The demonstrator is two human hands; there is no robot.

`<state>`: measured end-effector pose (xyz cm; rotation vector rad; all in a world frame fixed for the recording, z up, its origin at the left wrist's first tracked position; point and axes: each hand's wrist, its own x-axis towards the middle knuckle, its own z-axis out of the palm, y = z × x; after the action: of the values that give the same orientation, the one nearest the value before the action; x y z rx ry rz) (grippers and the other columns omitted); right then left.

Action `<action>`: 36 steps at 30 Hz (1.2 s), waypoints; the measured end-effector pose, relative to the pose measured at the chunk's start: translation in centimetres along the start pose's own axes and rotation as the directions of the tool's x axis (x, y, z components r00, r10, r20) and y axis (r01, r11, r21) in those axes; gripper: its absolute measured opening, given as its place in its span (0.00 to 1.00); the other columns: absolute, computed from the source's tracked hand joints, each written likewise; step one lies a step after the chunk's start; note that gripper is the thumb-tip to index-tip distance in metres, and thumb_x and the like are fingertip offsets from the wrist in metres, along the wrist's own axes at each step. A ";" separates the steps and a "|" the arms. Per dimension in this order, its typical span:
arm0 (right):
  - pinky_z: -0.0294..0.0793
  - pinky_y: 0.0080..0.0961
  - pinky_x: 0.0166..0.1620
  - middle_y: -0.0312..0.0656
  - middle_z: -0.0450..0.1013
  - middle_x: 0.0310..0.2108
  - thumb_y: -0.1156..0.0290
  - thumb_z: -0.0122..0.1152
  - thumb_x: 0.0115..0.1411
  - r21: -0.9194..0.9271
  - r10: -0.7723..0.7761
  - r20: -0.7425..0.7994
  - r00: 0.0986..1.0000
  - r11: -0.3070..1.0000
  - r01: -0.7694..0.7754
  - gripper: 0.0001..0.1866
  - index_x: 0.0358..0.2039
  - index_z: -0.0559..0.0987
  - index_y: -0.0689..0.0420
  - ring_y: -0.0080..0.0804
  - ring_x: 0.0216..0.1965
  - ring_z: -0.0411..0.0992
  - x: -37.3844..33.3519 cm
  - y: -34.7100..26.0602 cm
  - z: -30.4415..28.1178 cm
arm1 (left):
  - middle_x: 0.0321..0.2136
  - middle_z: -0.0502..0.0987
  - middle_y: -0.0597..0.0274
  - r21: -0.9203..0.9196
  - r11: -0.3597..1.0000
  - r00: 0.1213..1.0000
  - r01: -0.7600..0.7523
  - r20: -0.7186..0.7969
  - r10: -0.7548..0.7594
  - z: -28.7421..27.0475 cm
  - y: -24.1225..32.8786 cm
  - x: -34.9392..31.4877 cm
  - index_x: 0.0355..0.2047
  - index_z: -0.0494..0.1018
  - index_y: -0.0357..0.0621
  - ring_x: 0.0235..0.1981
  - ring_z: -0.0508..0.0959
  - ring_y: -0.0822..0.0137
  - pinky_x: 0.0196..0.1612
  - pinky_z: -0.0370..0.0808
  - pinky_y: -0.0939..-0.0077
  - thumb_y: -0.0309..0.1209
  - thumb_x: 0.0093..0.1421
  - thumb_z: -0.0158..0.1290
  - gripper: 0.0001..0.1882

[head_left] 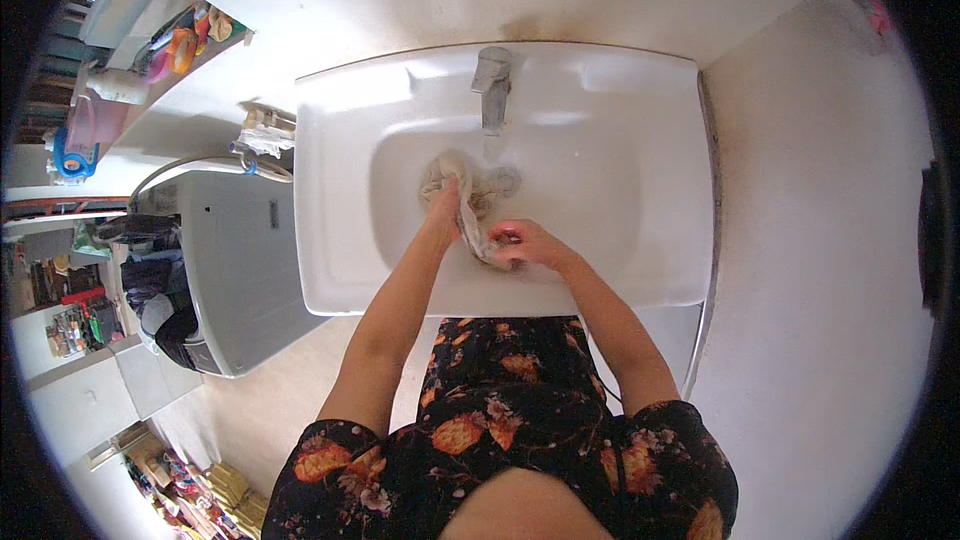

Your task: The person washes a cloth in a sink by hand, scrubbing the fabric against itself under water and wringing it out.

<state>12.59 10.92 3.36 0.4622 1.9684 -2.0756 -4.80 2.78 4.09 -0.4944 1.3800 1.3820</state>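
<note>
A wet, greyish-white cloth (470,215) lies bunched in the basin of a white sink (660,170). My left hand (443,208) is closed on the cloth's upper, gathered part, left of the drain. Nearer to me, my right hand (530,244) has its fingers curled at the cloth's lower end, by the basin's front slope. Between the hands the cloth stretches in a twisted strip. Above it stands a metal faucet (493,90); I cannot tell for sure whether water runs from it.
Left of the sink stands a grey-white washing machine (240,270) with dark clothes (160,290) on its far side. A hose (190,162) curves behind it. A shelf at upper left carries bottles and a blue-handled container (75,155). A wall (800,240) rises on the right.
</note>
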 end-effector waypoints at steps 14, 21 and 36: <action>0.76 0.38 0.42 0.44 0.74 0.31 0.62 0.55 0.54 0.896 0.173 -0.391 0.904 0.294 0.332 0.12 0.29 0.72 0.59 0.38 0.33 0.74 3.9 0.6 -6.4 | 0.37 0.75 0.60 0.365 0.843 0.777 -0.396 0.622 0.096 1.0 8.4 -13.7 0.46 0.69 0.36 0.37 0.76 0.70 0.40 0.75 0.75 0.30 0.50 0.62 0.24; 0.78 0.36 0.31 0.47 0.73 0.29 0.73 0.48 0.55 0.604 0.364 -0.612 0.702 0.788 0.118 0.09 0.35 0.69 0.64 0.42 0.28 0.75 -4.6 -0.8 -8.2 | 0.32 0.76 0.53 0.198 0.979 0.896 -0.043 0.442 -0.050 -13.0 6.6 -0.5 0.41 0.70 0.31 0.29 0.79 0.63 0.32 0.80 0.68 0.26 0.55 0.52 0.14; 0.69 0.42 0.42 0.55 0.71 0.37 0.74 0.52 0.54 -0.435 -0.235 -0.726 0.647 0.884 -0.168 0.11 0.38 0.73 0.60 0.52 0.40 0.70 1.9 5.1 -9.4 | 0.33 0.73 0.52 0.395 0.889 0.960 -0.231 -0.055 0.274 -8.7 0.9 2.6 0.38 0.68 0.31 0.33 0.76 0.56 0.39 0.76 0.56 0.19 0.47 0.51 0.15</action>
<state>13.37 20.09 -2.49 1.3780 2.8413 -1.3831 -9.75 -3.78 0.19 -0.1311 1.8081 1.2535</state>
